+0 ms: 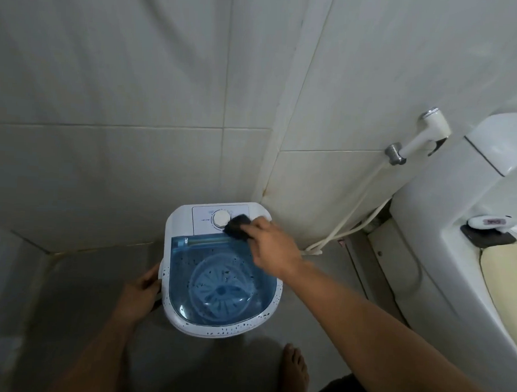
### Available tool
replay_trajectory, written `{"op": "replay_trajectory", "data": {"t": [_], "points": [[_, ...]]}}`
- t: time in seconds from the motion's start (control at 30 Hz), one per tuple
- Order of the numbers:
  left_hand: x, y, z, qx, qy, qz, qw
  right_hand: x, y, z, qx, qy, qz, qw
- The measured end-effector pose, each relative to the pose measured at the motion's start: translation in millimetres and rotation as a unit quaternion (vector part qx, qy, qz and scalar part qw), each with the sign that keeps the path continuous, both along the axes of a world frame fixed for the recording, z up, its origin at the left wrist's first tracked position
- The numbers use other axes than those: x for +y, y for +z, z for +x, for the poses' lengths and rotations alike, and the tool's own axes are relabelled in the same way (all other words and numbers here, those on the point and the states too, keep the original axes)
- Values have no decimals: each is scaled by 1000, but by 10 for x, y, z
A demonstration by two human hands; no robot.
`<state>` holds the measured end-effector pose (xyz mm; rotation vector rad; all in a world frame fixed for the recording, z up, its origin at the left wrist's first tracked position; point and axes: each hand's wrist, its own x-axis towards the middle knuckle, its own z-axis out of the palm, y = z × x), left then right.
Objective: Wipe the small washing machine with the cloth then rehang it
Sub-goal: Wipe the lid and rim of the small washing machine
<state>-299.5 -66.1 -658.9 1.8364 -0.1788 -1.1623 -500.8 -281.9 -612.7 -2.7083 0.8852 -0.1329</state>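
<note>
A small white washing machine (175,316) with a see-through blue lid (213,253) stands on the floor in the corner. Dark specks dot its white rim. My right hand (274,250) presses a dark cloth (236,227) onto the white control panel, just right of the round dial (220,218). My left hand (140,291) grips the handle on the machine's left side.
A white toilet (444,248) stands at the right with a small phone-like object (486,232) on its ledge. A bidet sprayer (423,135) hangs on the tiled wall, its hose trailing to the floor. My bare foot (295,372) is just in front of the machine.
</note>
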Motion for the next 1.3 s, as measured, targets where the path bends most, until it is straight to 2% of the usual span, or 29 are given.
{"op": "replay_trajectory", "data": {"t": [0.07,0.13,0.17,0.27,0.33,0.37,0.43,0.5,0.67,0.73,0.83,0.93,1.07,1.2,1.3], "points": [[-6,13,-16,-4,7,5,1000,-187,84,93,-37,-108,0,994],[-5,47,-47,-4,17,3,1000,-189,85,158,6,-164,2,987],[-7,64,-58,-2,20,1,1000,-114,61,177,39,-143,3,989],[-14,84,-53,4,20,1,1000,123,-21,109,83,0,-20,996],[-12,74,-34,10,19,0,1000,-68,15,45,96,1,-37,995],[-10,68,-33,11,19,0,1000,-236,35,28,108,-53,-42,992],[-6,77,-31,16,24,4,1000,-575,106,-35,113,-226,-5,967],[-1,82,-37,14,23,2,1000,-734,72,-98,51,-312,57,947],[0,135,-44,16,20,-11,1000,-208,-356,-312,-79,-211,110,968],[-14,161,-52,15,15,-9,1000,99,-527,-591,-123,-205,81,968],[-29,162,-63,11,13,-7,1000,465,-603,-994,-128,-155,47,978],[-31,162,-77,10,19,-3,1000,375,-502,-1080,-131,-195,74,969],[-48,181,-102,17,29,-5,999,-90,-253,-588,-155,-300,104,936],[-55,229,-126,15,28,8,999,-2,-374,-231,-106,-259,108,954],[-62,247,-136,19,31,12,999,241,-503,-280,-120,-292,92,944]]}}
